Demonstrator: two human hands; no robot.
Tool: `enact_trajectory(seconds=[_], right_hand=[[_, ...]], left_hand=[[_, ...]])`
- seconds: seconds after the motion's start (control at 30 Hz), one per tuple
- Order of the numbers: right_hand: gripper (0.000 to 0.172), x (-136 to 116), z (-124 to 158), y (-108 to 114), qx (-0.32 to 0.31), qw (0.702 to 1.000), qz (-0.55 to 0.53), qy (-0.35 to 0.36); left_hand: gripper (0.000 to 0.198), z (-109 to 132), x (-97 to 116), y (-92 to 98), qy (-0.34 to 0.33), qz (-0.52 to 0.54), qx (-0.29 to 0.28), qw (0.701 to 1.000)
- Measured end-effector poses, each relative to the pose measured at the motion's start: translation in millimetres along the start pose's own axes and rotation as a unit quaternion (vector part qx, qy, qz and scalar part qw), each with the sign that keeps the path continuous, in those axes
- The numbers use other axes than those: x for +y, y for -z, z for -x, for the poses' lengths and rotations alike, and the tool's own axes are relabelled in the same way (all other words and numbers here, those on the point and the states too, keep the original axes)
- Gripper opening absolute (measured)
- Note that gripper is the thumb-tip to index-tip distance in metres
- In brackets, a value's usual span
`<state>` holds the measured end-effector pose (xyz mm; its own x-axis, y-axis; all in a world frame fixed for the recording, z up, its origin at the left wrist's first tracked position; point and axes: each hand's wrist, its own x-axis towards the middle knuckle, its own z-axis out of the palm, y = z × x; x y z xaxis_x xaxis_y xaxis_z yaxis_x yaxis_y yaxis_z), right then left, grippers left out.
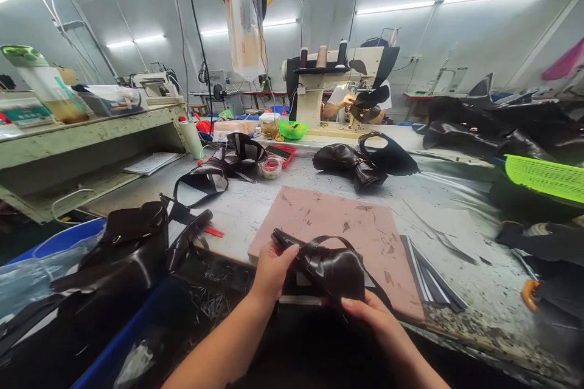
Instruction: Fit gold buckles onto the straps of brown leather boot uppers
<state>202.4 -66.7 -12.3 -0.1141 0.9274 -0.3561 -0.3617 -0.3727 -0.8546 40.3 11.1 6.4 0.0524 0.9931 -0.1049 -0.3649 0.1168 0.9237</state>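
Note:
A dark brown, glossy leather boot upper (335,270) with a strap across it is held between my two hands, over the front edge of a pinkish pad (328,219). My left hand (274,267) grips its left end, thumb on top and fingers underneath. At the lower right edge, my right hand (365,310) pinches the leather between thumb and fingers. Part of the upper's underside is hidden by my hands and the dark area below.
More boot uppers lie on the worktable, at the back (365,164) and left (203,179). Left stands a blue bin (159,310) with dark leather pieces (123,249). Grey-white strips (433,279) and an orange-handled tool (530,295) lie right. Across the table, a person works at a sewing machine (310,97).

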Motion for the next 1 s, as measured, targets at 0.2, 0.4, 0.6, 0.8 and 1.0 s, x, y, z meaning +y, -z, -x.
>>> enact_trajectory(seconds=[0.2, 0.4, 0.6, 0.8, 1.0], right_hand=[[0.028, -3, 3, 1, 0.022, 0.999, -0.032, 0.009], [0.034, -6, 8, 3, 0.031, 0.999, 0.022, 0.011], [0.038, -7, 8, 6, 0.032, 0.999, 0.039, 0.008], [0.034, -8, 8, 7, 0.012, 0.999, 0.035, 0.004], [0.030, -11, 8, 3, 0.012, 0.999, 0.007, 0.030]], left_hand=[[0.029, 7, 4, 0.7, 0.115, -0.042, -0.035, 0.992], [0.026, 10, -1, 1.2, 0.104, -0.057, -0.027, 0.993], [0.038, 15, -7, -4.0, 0.139, -0.026, -0.037, 0.989], [0.038, 21, -13, -9.1, 0.140, -0.019, -0.036, 0.989], [0.046, 20, -18, -8.6, 0.131, -0.039, -0.102, 0.985]])
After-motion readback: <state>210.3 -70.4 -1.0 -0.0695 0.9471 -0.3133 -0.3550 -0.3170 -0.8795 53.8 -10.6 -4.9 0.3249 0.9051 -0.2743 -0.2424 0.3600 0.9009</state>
